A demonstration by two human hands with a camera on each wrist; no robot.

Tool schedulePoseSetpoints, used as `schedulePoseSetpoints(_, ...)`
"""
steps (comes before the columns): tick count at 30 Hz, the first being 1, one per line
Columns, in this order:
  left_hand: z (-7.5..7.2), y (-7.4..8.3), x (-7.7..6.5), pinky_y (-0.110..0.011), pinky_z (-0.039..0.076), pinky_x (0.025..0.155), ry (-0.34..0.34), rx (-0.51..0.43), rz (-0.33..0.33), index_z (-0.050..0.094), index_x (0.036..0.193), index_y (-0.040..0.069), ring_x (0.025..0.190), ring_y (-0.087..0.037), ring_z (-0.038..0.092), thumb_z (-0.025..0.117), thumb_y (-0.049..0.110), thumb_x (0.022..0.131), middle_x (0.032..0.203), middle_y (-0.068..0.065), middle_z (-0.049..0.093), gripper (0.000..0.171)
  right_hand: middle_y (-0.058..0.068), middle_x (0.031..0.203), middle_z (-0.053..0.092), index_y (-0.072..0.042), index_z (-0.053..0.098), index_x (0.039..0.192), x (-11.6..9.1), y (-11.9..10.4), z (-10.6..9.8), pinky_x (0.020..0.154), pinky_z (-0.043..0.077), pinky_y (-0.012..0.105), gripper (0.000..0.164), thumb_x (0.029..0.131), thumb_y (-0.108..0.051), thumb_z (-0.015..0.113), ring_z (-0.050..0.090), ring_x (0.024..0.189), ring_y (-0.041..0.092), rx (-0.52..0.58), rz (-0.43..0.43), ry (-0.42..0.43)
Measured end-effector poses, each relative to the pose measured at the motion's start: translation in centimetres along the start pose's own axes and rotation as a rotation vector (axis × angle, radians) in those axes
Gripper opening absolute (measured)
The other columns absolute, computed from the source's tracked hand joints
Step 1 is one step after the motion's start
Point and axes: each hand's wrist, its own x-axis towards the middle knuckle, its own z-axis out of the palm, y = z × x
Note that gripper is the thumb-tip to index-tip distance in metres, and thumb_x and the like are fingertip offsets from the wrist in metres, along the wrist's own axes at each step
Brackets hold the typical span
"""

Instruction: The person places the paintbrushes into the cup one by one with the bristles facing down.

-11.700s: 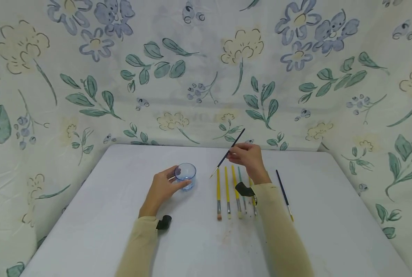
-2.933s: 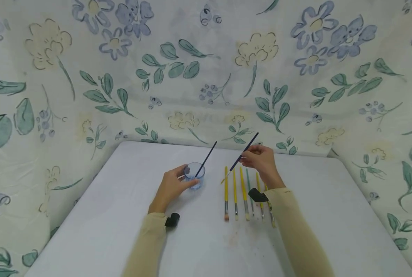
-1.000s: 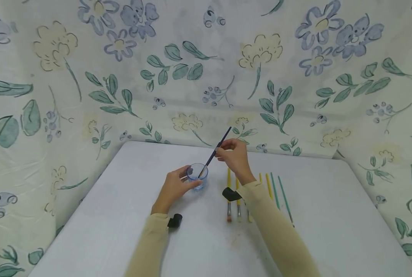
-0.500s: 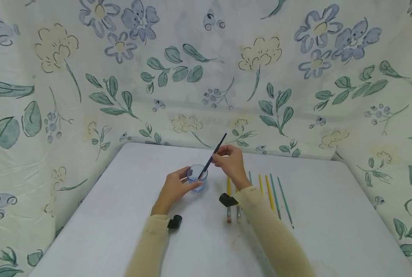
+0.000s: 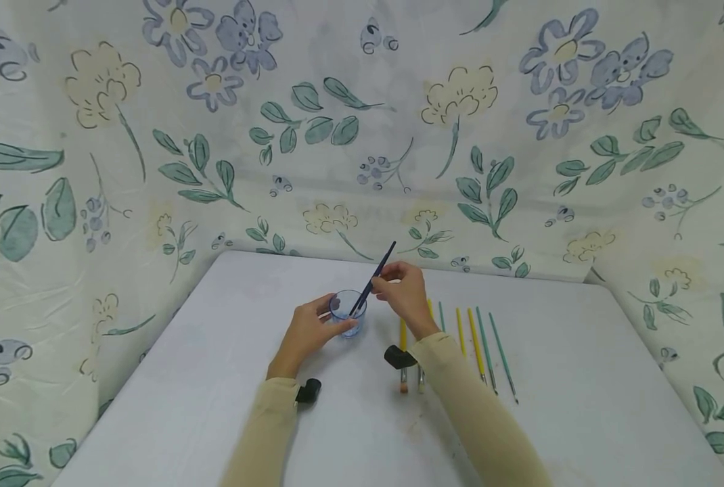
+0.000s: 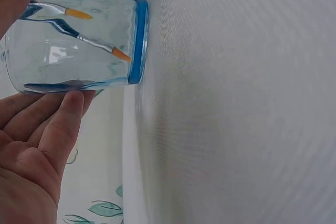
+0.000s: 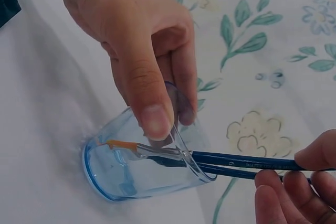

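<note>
A clear blue-tinted glass (image 5: 342,306) stands upright on the white table. The thumb and fingers of my left hand (image 5: 301,335) grip its sides. My right hand (image 5: 406,294), just above and right of the rim, pinches a dark blue paintbrush (image 5: 386,257) that slants bristles-down into the glass. A second dark blue paintbrush (image 7: 236,171) leans in the glass alongside it, its handle passing close by the right fingertips (image 7: 270,198). Through the glass wall, the left wrist view shows two orange bristle tips (image 6: 122,54), one near the base and one higher up.
Several paintbrushes with yellow handles (image 5: 475,338) and green handles (image 5: 503,355) lie in a row right of the glass, partly hidden by the right forearm (image 5: 471,399). A floral cloth (image 5: 386,122) hangs behind the white table (image 5: 216,419).
First one dark blue paintbrush went into the glass; then the right hand brought another over from the right and lowered it inside. The left hand keeps its grip on the glass.
</note>
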Motion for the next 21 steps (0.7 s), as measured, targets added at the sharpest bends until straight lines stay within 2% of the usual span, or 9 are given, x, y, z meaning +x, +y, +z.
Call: schedulePoseSetpoints(21, 0.08, -0.11, -0.05, -0.047, 0.053, 0.112, -0.002, 0.012, -0.006, 0.051, 0.152, 0.004, 0.137, -0.038, 0.060, 0.087, 0.047, 0.081, 0.150, -0.018, 0.058, 0.090, 0.017, 0.103, 0.072, 0.001, 0.067, 0.108, -0.42, 0.69, -0.25, 0.074, 0.068, 0.030, 0.019, 0.094, -0.010, 0.071, 0.079, 0.081, 0.024, -0.005, -0.037, -0.010)
